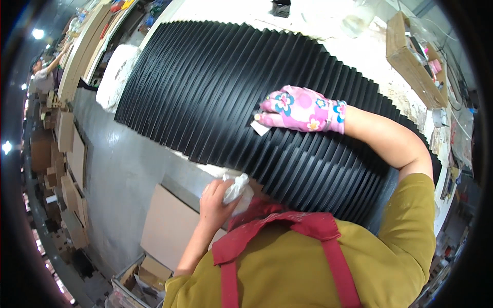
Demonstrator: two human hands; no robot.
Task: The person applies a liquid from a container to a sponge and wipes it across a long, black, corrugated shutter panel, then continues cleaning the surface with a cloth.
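One bare left hand [211, 205] clutches a crumpled white bundle [239, 195], while the gloved right hand [300, 109] holds a white scrap [261, 129], black strips [205, 87] beneath that grip

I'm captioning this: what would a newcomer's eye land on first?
Probably the black pleated sheet spread across the white table. Next, the pink flowered glove on the right hand, over the sheet, with a small white piece at the fingertips. Lower down, the left hand holds a crumpled white wad.
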